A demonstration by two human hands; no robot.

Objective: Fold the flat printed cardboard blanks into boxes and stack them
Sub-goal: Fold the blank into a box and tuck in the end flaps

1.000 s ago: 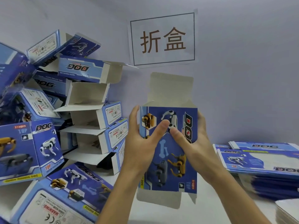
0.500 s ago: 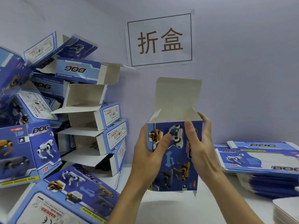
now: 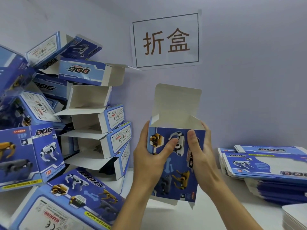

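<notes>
I hold a blue printed dog box (image 3: 176, 171) upright over the white table, squared into a tube. Its white top lid flap (image 3: 177, 102) stands up and the bottom flaps hang loose. My left hand (image 3: 149, 161) grips the box's left edge, thumb across the printed front. My right hand (image 3: 201, 156) grips the right edge, thumb on the front near the top. A pile of folded boxes (image 3: 93, 123) leans at the left. A stack of flat blanks (image 3: 269, 165) lies at the right.
More folded boxes (image 3: 73, 200) lie tumbled in the left foreground. A paper sign (image 3: 166, 40) with two characters hangs on the wall behind. Another white stack (image 3: 297, 216) shows at the lower right corner. The white table (image 3: 216, 213) shows below the held box.
The flat blank has been opened out into a square tube. Both hands shifted to its side edges and lowered it, and the top lid flap now stands upright.
</notes>
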